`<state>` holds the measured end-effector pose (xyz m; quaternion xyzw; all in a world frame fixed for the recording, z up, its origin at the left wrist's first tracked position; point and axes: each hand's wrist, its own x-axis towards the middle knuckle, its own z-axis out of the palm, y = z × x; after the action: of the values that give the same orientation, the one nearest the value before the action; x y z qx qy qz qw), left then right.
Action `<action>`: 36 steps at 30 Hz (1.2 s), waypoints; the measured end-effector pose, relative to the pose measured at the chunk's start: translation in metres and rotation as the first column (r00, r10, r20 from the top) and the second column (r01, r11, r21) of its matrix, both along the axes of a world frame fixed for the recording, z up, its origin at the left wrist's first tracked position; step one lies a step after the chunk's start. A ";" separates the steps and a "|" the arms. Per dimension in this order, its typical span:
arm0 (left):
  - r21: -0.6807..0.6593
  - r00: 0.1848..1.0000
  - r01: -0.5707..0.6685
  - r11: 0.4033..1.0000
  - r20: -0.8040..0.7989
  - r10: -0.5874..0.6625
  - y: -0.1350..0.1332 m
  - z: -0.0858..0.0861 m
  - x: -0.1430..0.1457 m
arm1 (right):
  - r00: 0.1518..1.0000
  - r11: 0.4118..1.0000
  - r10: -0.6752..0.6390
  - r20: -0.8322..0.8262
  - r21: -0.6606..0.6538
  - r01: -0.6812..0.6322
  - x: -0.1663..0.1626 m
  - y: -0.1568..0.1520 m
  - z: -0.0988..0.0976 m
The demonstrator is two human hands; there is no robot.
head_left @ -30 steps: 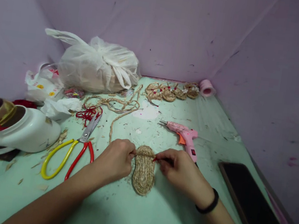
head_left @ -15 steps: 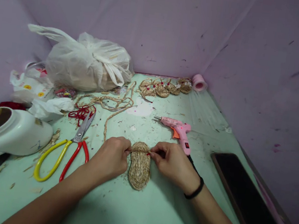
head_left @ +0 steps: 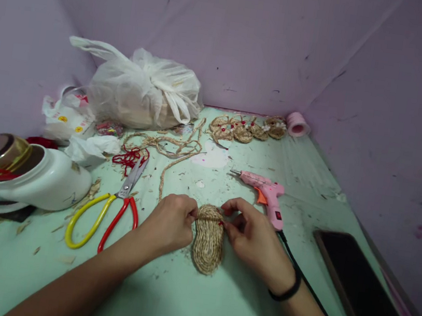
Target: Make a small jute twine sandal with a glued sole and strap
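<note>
A small woven straw sole [head_left: 207, 251], shaped like a slipper, lies flat on the table between my hands. A braided straw cord [head_left: 210, 219] crosses its upper part from side to side. My left hand [head_left: 174, 223] is closed at the sole's left edge, pinching the cord's end there. At the right edge, my right hand [head_left: 252, 237] has its index finger lifted over the sole's top. Its thumb and another finger stay at the cord's right end, beside a bit of red thread [head_left: 221, 223].
Scissors [head_left: 125, 188] lie left of my hands, near red yarn [head_left: 130, 158] and a loose straw braid [head_left: 165, 172]. A pink glue gun [head_left: 265, 192] and a phone [head_left: 357, 288] are at right. Behind stand finished woven pieces [head_left: 244, 131], a pink spool [head_left: 297, 124] and a plastic bag [head_left: 142, 91]. A white jug [head_left: 59, 178] lies left.
My right index finger has lifted away from the thumb, over the top of the sole. My left hand keeps its pinch. The whole view has shifted slightly, moving things rightward in the picture.
</note>
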<state>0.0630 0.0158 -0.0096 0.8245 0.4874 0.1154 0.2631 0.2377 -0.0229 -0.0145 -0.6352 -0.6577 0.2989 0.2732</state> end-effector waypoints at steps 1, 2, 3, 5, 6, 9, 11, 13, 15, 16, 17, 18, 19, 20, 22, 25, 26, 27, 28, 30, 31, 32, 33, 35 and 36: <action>0.001 1.000 0.001 1.000 -0.003 -0.001 0.000 0.000 0.000 | 0.999 0.999 0.034 -0.020 0.025 -0.033 0.000 -0.001 0.000; 0.000 1.000 0.000 1.000 -0.007 0.000 0.000 0.000 0.000 | 0.997 0.996 0.076 -0.033 0.051 -0.074 -0.001 -0.002 0.001; -0.002 1.000 -0.002 1.000 -0.014 0.002 -0.001 0.000 0.000 | 0.992 0.991 0.118 -0.036 0.070 -0.116 -0.001 -0.003 0.002; -0.013 1.000 -0.011 1.000 -0.027 0.011 -0.002 0.001 0.000 | 0.982 0.981 0.186 -0.013 0.066 -0.185 -0.002 -0.004 0.006; -0.025 0.999 -0.016 1.000 -0.034 0.015 -0.002 0.001 0.000 | 0.979 0.978 0.202 0.022 0.047 -0.203 -0.004 -0.004 0.008; -0.072 0.999 -0.029 0.997 -0.048 0.026 -0.004 0.002 0.000 | 0.962 0.984 0.176 0.210 0.001 -0.180 -0.013 -0.003 0.014; -0.088 0.998 -0.037 0.995 -0.056 0.032 -0.004 0.002 0.000 | 0.930 0.991 0.125 0.345 -0.009 -0.130 -0.021 -0.001 0.015; -0.084 0.997 -0.032 0.996 -0.067 0.027 -0.005 0.002 -0.001 | 0.890 0.997 0.077 0.449 -0.012 -0.080 -0.029 0.000 0.014; -0.071 0.997 -0.016 0.997 -0.081 0.010 -0.005 0.002 -0.002 | 0.847 1.000 0.027 0.531 -0.003 -0.030 -0.036 0.001 0.012; -0.067 0.996 -0.007 0.998 -0.089 0.001 -0.005 0.002 -0.002 | 0.827 1.000 0.005 0.562 0.001 -0.007 -0.038 0.002 0.011; -0.065 0.995 -0.002 0.998 -0.096 -0.004 -0.006 0.002 -0.002 | 0.812 1.000 -0.011 0.584 0.004 0.010 -0.041 0.002 0.011; -0.064 0.995 -0.001 0.998 -0.102 -0.006 -0.006 0.003 -0.001 | 0.800 1.000 -0.021 0.599 0.005 0.023 -0.042 0.003 0.010; -0.065 0.995 0.000 0.998 -0.101 -0.007 -0.006 0.003 -0.001 | 0.793 1.000 -0.027 0.608 0.004 0.030 -0.044 0.004 0.010; -0.067 0.996 0.003 0.998 -0.091 -0.009 -0.006 0.004 -0.001 | 0.790 0.999 -0.029 0.613 0.002 0.035 -0.045 0.004 0.010; -0.075 0.999 0.026 0.997 -0.041 -0.029 -0.006 0.007 -0.003 | 0.788 0.999 -0.032 0.615 -0.003 0.042 -0.045 0.004 0.009; -0.059 0.999 0.039 0.997 0.028 -0.038 -0.009 0.018 -0.018 | 0.790 0.999 -0.042 0.611 0.003 0.050 -0.045 0.002 0.008; -0.028 1.000 0.007 1.000 0.022 -0.006 -0.011 0.023 -0.027 | 0.792 0.999 -0.046 0.609 0.008 0.052 -0.045 0.002 0.008; 0.016 0.999 -0.048 0.999 -0.002 0.048 -0.014 0.027 -0.039 | 0.793 0.999 -0.049 0.607 0.012 0.053 -0.045 0.002 0.008; 0.060 0.989 -0.135 0.989 -0.061 0.139 -0.017 0.031 -0.051 | 0.795 0.998 -0.051 0.605 0.013 0.054 -0.045 0.001 0.007; 0.108 0.904 -0.312 0.944 -0.271 0.330 -0.024 0.035 -0.076 | 0.797 0.999 -0.051 0.602 0.016 0.051 -0.046 0.002 0.008; 0.101 0.856 -0.353 0.930 -0.367 0.365 -0.028 0.035 -0.086 | 0.798 0.999 -0.050 0.601 0.018 0.049 -0.046 0.002 0.008; 0.077 0.817 -0.380 0.922 -0.439 0.374 -0.031 0.033 -0.095 | 0.799 0.999 -0.050 0.600 0.020 0.048 -0.046 0.002 0.008; 0.073 0.784 -0.399 0.914 -0.490 0.381 -0.034 0.030 -0.101 | 0.798 0.999 -0.051 0.600 0.022 0.047 -0.046 0.003 0.008; 0.068 0.733 -0.440 0.895 -0.548 0.402 -0.037 0.024 -0.106 | 0.797 0.998 -0.058 0.602 0.030 0.051 -0.046 0.003 0.007; 0.064 0.715 -0.465 0.883 -0.561 0.417 -0.037 0.022 -0.105 | 0.797 0.998 -0.062 0.601 0.033 0.052 -0.046 0.003 0.007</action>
<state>-0.0421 -0.0208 0.0126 0.6697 0.7292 -0.0917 0.1067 0.1915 -0.0199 -0.0076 -0.7148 -0.6931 0.0684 0.0638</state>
